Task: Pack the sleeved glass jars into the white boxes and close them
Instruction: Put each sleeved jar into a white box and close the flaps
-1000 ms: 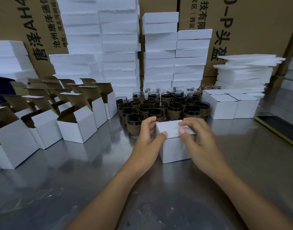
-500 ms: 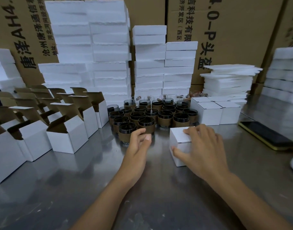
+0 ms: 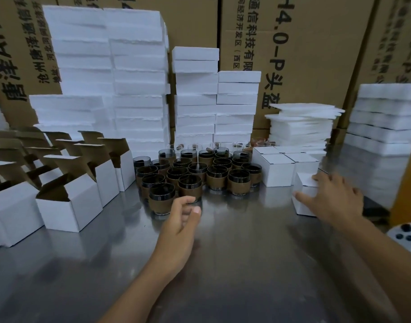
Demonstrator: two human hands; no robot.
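Box (image 3: 303, 202), closed: right of jars (image 3: 195, 173), just before packed boxes (image 3: 278, 171); under right hand (image 3: 335, 201), fingers spread flat on top. Left hand (image 3: 181, 220): loosely curled, empty, near front jars. Slide flush against row, pressing lid down.

A steel table (image 3: 246, 241) shows bare metal from 6 o'clock to its centre. Open boxes (image 3: 67, 206), flaps up, stand in rows from 9 to 10 o'clock. Jars (image 3: 190, 180) in brown sleeves cluster at 12 o'clock, packed close, with clear glasses (image 3: 237, 145) just behind. Closed boxes (image 3: 278, 170) sit side by side at 1 o'clock, beside the jars; a lone box (image 3: 302, 207) stands just in front of them at 2 o'clock. Foam stacks (image 3: 139, 89) line the far edge from 10 to 12 o'clock, with thin sheets (image 3: 300, 127) piled at 1 o'clock. A dark flat thing (image 3: 374, 207), partly hidden, lies at 3 o'clock, and a white disc (image 3: 405, 236) with dark dots at 4 o'clock.
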